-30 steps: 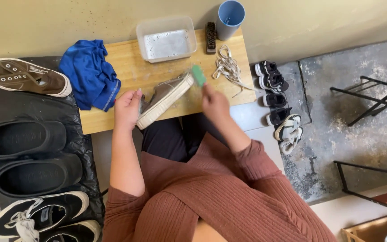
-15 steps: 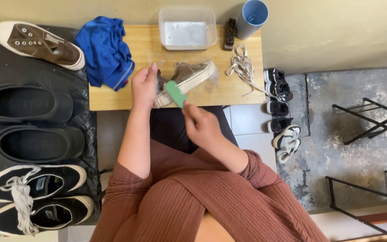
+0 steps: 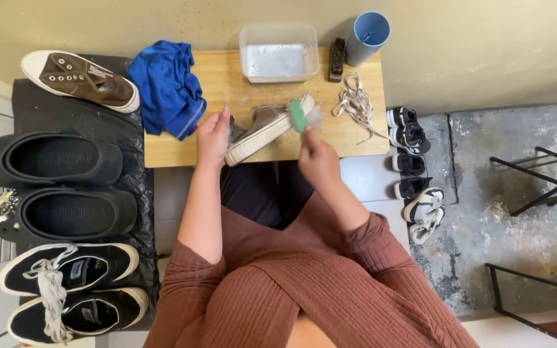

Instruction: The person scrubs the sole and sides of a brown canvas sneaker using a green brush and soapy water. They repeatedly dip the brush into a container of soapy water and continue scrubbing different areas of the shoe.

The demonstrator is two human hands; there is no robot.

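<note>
Brown sneaker [image 3: 262, 125] lies on its side on the wooden bench [image 3: 356, 138], gripped at the heel by the closed left hand [image 3: 213, 135]; the right hand [image 3: 317, 161] is closed on a green brush [image 3: 298, 116] set against the sole's toe end; scrubbing looks to be under way, and the next stroke wants a steady heel; laces [image 3: 354, 102], tub [image 3: 278, 55], cup [image 3: 367, 35] and blue cloth [image 3: 167, 87] crowd the bench, none blocking

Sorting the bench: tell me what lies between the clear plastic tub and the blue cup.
In the head view, a small dark brush lies between the clear plastic tub and the blue cup.
</note>
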